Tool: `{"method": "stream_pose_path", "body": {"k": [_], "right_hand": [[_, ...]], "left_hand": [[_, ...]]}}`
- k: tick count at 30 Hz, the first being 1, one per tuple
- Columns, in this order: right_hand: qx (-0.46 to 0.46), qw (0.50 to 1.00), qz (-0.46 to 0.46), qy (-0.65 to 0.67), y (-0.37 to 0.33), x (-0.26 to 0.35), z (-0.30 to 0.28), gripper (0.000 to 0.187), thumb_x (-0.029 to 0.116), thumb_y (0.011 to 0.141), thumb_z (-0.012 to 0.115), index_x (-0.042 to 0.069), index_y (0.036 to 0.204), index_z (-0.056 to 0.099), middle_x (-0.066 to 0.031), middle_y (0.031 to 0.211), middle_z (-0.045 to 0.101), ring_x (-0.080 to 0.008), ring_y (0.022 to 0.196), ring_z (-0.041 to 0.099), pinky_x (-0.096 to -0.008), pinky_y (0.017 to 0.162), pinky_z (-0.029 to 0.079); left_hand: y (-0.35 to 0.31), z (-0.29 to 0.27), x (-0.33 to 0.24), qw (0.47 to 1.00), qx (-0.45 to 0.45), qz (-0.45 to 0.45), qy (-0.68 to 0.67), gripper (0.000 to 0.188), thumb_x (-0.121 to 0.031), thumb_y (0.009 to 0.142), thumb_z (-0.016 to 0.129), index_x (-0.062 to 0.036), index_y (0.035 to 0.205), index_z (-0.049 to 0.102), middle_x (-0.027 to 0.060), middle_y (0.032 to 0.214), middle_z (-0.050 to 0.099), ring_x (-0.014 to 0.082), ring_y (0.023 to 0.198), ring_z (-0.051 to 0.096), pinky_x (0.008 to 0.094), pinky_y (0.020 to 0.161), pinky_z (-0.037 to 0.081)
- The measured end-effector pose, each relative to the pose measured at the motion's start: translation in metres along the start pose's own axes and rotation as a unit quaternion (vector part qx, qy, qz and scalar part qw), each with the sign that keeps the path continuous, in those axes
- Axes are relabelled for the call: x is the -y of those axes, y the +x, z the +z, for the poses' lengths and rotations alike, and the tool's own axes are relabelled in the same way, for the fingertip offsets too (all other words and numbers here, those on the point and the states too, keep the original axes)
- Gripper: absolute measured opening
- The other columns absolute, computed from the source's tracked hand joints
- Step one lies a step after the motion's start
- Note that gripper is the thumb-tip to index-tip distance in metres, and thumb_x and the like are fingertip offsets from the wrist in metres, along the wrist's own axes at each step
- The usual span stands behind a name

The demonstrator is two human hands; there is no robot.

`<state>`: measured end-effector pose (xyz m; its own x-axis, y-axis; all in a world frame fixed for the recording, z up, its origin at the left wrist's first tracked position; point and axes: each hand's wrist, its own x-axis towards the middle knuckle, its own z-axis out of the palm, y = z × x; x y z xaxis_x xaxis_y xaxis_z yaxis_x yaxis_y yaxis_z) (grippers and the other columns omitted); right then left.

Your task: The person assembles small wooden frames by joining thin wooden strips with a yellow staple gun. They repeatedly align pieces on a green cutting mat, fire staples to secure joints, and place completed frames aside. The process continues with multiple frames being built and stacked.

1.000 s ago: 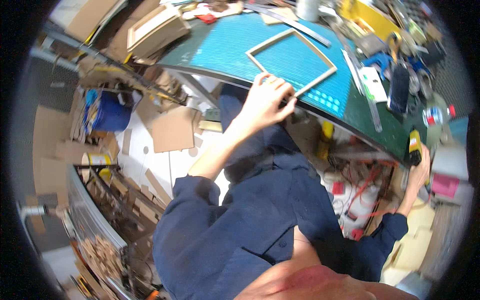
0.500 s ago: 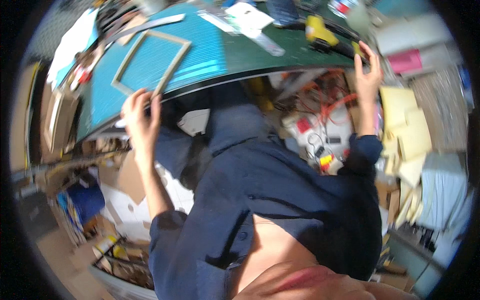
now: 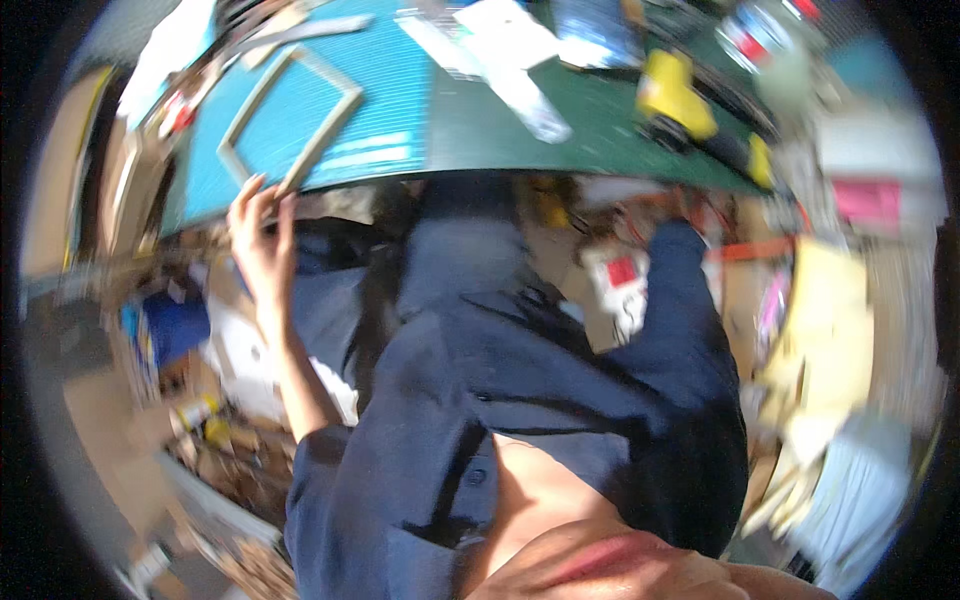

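Observation:
A pale, thin rectangular frame (image 3: 330,128), wooden by its look, lies on a ribbed blue sheet (image 3: 395,110) at the left of the green worktable. At the table's near edge my left hand (image 3: 262,240) has its fingers curled at the frame's near end, which they partly cover. Motion blur softens the fingertips. My right forearm, in a dark blue sleeve (image 3: 680,290), reaches forward to below the table edge. The right hand itself does not show.
A yellow-and-black power tool (image 3: 675,95) lies at the table's right. A clear ruler (image 3: 525,100) and white paper (image 3: 508,35) are at the back middle, a metal strip (image 3: 300,36) behind the frame. Yellow sheets (image 3: 825,320) hang at the right; a bin of scraps (image 3: 235,465) stands lower left.
My right hand, beside the power tool with fingers spread before, has dropped out of sight below the table edge. My left hand stays at the frame. The whole view has shifted slightly.

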<state>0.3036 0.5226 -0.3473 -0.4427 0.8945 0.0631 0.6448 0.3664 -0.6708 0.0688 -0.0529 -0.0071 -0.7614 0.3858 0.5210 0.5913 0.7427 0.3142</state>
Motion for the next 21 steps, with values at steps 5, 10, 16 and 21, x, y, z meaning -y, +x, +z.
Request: {"method": "stream_pose_path", "body": {"k": [5,10,16,21], "right_hand": [[0.055,0.992,-0.112,0.018,0.017,0.048,0.010,0.043,0.013,0.089,0.058,-0.004,0.128,0.060,-0.0208,0.120,0.070,-0.0401,0.111,0.066,-0.0434,0.097,0.051],[0.091,0.964,-0.215,0.130,-0.026,0.123,0.018,0.043,0.014,0.090,0.058,-0.004,0.128,0.061,-0.0205,0.119,0.070,-0.0395,0.110,0.066,-0.0431,0.097,0.051],[0.360,0.852,-0.313,0.215,-0.135,0.231,0.038,0.043,0.015,0.090,0.058,-0.004,0.128,0.061,-0.0200,0.119,0.070,-0.0389,0.109,0.066,-0.0428,0.097,0.051],[0.556,0.740,-0.331,0.182,-0.228,0.279,0.053,0.042,0.016,0.091,0.058,-0.004,0.128,0.061,-0.0197,0.119,0.070,-0.0383,0.109,0.066,-0.0425,0.096,0.051]], "left_hand": [[-0.008,-0.024,-0.020,0.998,-0.042,-0.024,0.028,0.021,-0.021,0.089,0.078,-0.0049,0.103,0.074,0.0137,0.126,0.068,0.0316,0.117,0.063,0.0425,0.102,0.049],[-0.008,-0.023,-0.036,0.990,-0.113,-0.006,-0.088,0.025,-0.025,0.091,0.076,-0.0054,0.104,0.069,0.0102,0.121,0.064,0.0287,0.116,0.058,0.0414,0.101,0.048],[-0.040,-0.071,-0.050,0.960,-0.159,-0.096,-0.211,0.028,-0.025,0.093,0.076,-0.0048,0.109,0.066,0.0100,0.120,0.063,0.0245,0.112,0.060,0.0375,0.098,0.048],[-0.074,-0.140,-0.035,0.920,-0.249,-0.131,-0.272,0.027,-0.020,0.094,0.076,-0.0058,0.115,0.065,0.0083,0.115,0.064,0.0189,0.110,0.062,0.0339,0.098,0.051]]}}
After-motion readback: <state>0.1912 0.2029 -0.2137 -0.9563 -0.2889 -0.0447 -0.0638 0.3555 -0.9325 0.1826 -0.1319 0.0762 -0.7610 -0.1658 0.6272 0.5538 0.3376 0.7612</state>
